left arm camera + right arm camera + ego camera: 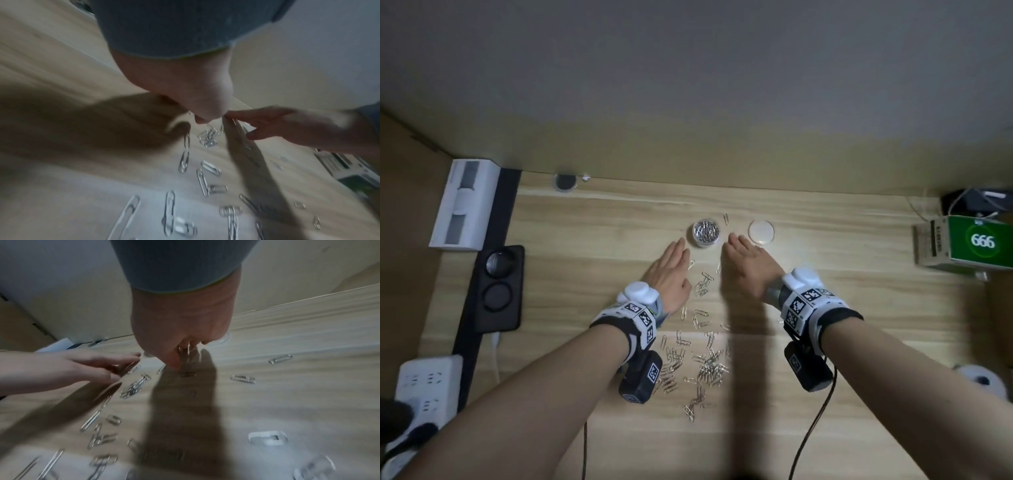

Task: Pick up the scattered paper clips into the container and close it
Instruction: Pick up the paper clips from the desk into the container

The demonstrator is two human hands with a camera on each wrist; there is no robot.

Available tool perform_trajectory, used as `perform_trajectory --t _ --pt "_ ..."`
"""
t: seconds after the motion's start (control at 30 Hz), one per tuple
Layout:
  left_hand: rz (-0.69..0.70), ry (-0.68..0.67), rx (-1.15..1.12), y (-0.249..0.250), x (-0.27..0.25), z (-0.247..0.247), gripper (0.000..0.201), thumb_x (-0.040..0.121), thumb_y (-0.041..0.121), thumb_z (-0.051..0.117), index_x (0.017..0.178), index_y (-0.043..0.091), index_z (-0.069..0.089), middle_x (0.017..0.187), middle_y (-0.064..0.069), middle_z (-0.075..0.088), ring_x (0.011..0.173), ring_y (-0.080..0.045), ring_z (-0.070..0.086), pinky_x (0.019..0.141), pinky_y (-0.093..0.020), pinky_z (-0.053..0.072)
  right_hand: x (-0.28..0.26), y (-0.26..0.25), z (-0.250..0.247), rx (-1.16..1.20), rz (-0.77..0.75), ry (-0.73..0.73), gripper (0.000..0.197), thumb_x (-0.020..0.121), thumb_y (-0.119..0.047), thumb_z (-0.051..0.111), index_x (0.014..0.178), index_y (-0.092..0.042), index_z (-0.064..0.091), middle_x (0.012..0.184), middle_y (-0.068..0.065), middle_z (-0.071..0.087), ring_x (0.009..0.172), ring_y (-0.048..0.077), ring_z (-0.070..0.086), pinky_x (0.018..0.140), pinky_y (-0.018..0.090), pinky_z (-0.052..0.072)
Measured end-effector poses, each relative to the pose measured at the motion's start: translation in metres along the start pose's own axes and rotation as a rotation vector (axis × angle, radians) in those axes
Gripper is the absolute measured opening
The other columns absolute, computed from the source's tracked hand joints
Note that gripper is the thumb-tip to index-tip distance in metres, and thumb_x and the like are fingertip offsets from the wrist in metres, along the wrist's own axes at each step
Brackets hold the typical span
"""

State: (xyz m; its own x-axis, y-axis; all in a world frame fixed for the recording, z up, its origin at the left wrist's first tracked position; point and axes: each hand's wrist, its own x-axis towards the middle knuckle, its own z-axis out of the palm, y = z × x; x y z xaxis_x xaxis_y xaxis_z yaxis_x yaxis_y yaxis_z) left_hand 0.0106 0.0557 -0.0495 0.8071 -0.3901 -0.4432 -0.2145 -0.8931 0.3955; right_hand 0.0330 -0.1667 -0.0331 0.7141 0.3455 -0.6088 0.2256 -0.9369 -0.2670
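A small round clear container (706, 233) stands open on the wooden desk (859, 308), full of silver clips. Its clear round lid (761, 232) lies flat to the right of it. Many paper clips (702, 359) are scattered on the desk nearer to me, and a small cluster (702, 284) lies between my hands. My left hand (676, 253) stands on the desk just left of the container, fingers straight. My right hand (736, 246) faces it from the right, fingers pointing down at the desk (179, 360). Neither hand holds anything. One lone clip (726, 218) lies beyond the container.
A white box (464, 205), a black tray with two round recesses (498, 284) and a power strip (424, 383) line the left side. A green box marked 666 (969, 243) sits far right, and a white roll (979, 380) is nearer. The wall rises behind the desk.
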Motion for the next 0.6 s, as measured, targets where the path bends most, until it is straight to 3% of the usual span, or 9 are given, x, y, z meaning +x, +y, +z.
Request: perform_trajectory --t 0.2,0.33,0.47,0.53,0.6 --pt "0.188 -0.076 0.135 0.018 -0.018 0.023 0.068 0.096 0.025 0.036 0.154 0.010 0.004 0.162 -0.006 -0.011 0.149 -0.020 -0.010 0.122 -0.037 0.006 -0.016 -0.003 0.023 0.121 -0.029 0.132 0.078 0.086 -0.010 0.053 0.155 -0.002 0.018 0.165 0.020 0.010 0.153 0.033 0.013 0.123 0.039 0.018" --pt "0.272 -0.144 0.138 0.008 -0.024 0.016 0.066 0.093 0.018 0.040 0.154 0.010 0.013 0.162 -0.005 -0.005 0.149 -0.018 -0.005 0.122 -0.038 0.011 -0.006 -0.001 0.008 0.191 -0.032 0.187 0.081 0.082 -0.010 0.051 0.154 0.003 0.016 0.164 0.024 0.009 0.152 0.035 0.013 0.124 0.033 0.012" --pt "0.223 -0.112 0.108 -0.008 -0.027 0.001 0.066 0.093 0.015 0.041 0.153 0.011 0.015 0.162 -0.005 0.000 0.150 -0.018 0.001 0.121 -0.038 0.014 0.017 0.003 -0.010 0.192 -0.055 0.208 0.090 0.068 -0.025 0.036 0.152 0.005 0.021 0.162 0.027 0.014 0.151 0.037 0.016 0.124 0.040 0.015" --pt "0.171 -0.152 0.094 -0.016 -0.029 -0.004 0.067 0.093 0.014 0.040 0.154 0.011 0.012 0.162 -0.005 -0.002 0.150 -0.017 0.001 0.121 -0.038 0.015 0.030 0.003 -0.010 0.180 -0.091 0.202 0.088 0.070 -0.032 0.031 0.151 0.003 0.026 0.160 0.026 0.020 0.149 0.038 0.020 0.122 0.045 0.020" --pt "0.154 -0.198 0.090 -0.016 -0.028 -0.007 0.068 0.092 0.014 0.040 0.154 0.011 0.011 0.162 -0.004 -0.003 0.149 -0.016 0.000 0.121 -0.038 0.016 0.032 0.002 -0.009 0.130 -0.081 0.161 0.087 0.073 -0.033 0.028 0.154 -0.001 0.021 0.163 0.022 0.014 0.152 0.037 0.013 0.124 0.043 0.014"
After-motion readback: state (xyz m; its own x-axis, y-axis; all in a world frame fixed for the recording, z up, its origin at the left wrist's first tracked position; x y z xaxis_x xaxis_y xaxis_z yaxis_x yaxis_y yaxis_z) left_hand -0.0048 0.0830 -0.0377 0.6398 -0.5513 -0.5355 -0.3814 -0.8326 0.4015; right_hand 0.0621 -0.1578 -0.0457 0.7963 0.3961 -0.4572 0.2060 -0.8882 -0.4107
